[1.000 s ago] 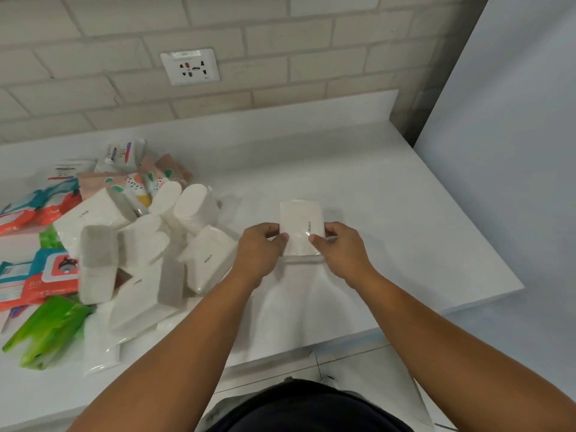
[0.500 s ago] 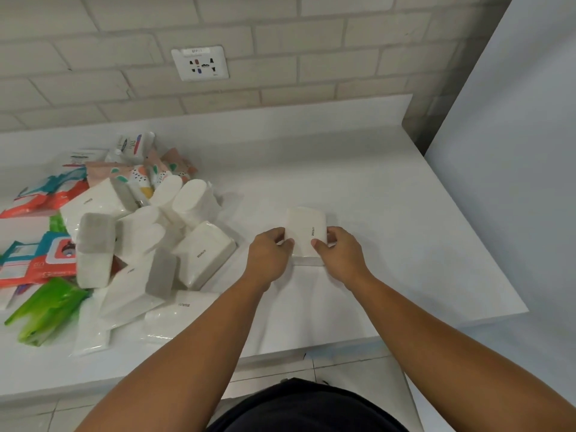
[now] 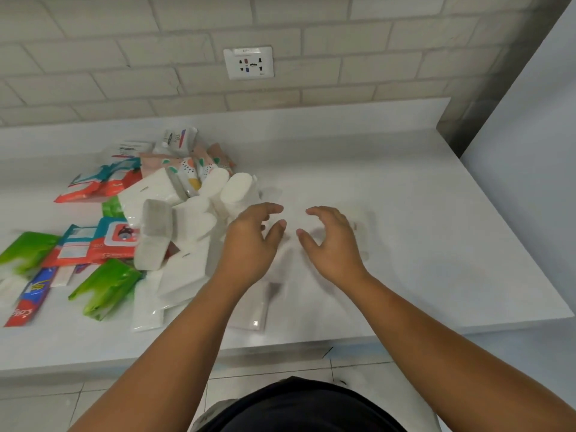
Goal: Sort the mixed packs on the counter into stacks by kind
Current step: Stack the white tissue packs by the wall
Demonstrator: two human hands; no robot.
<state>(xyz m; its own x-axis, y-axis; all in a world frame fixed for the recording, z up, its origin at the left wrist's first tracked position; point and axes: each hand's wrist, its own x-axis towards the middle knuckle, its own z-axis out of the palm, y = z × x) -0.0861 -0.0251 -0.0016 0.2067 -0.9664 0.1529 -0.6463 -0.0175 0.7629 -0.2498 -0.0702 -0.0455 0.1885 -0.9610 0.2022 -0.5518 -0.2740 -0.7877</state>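
Head view: left hand (image 3: 249, 244), right hand (image 3: 330, 241) loose, empty. White tissue pack (image 3: 363, 244) blurred under right hand; mixed pile (image 3: 187, 213) beside left. Judged between picks; next: fetch matching white pack.

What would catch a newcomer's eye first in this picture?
The left hand and the right hand hover with loosely curled fingers over the white counter, holding nothing. To their left lies a jumbled pile of white packs, with green packs and red and teal packs at its edge. A wall socket sits on the brick wall above.
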